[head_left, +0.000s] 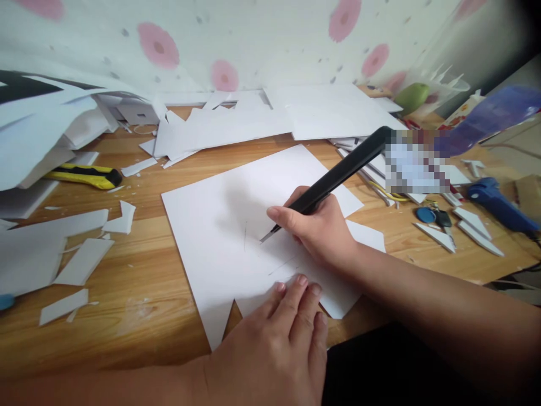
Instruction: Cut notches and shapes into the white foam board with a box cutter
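A white foam board sheet (pixel 203 225) with notched edges lies flat on the wooden table, marked with a few thin lines. My right hand (pixel 316 225) is closed around a black craft knife (pixel 338 173), tilted with its handle up to the right. The narrow metal blade points down at the sheet, close to a short line; whether the tip touches the surface I cannot tell. Nearer to me, my left hand (pixel 279 338) lies flat on the sheet's front part, fingers stretched out and holding nothing.
Left of the sheet lie a yellow utility knife (pixel 87 175) and white offcuts (pixel 84 260). Larger white boards (pixel 236 127) rest along the back by the flowered wall. At the right are keys (pixel 443 219), a blue glue gun (pixel 502 206) and a purple plastic object (pixel 499 115).
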Available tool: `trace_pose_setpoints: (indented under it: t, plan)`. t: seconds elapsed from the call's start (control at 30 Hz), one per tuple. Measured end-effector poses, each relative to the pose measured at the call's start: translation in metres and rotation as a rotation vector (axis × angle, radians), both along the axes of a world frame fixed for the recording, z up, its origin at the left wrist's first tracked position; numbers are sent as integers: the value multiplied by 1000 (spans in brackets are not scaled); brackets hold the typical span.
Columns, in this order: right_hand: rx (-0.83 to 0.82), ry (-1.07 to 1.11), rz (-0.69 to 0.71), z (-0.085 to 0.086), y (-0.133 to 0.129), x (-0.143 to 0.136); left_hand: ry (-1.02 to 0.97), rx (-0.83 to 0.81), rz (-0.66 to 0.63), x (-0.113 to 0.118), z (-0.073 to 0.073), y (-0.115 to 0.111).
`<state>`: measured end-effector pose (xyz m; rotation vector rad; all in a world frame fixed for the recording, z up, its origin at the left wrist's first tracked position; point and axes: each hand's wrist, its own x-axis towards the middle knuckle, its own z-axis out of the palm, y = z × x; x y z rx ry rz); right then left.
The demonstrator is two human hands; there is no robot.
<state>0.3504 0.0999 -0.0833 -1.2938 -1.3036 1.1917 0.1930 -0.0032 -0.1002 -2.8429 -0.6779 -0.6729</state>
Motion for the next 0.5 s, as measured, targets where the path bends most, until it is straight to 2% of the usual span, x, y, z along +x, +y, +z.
trace_pose_setpoints:
  t: [0.5]
  plan:
    - [23,-84,20,0,-2,-1,-28,34,-4,1,-3,0]
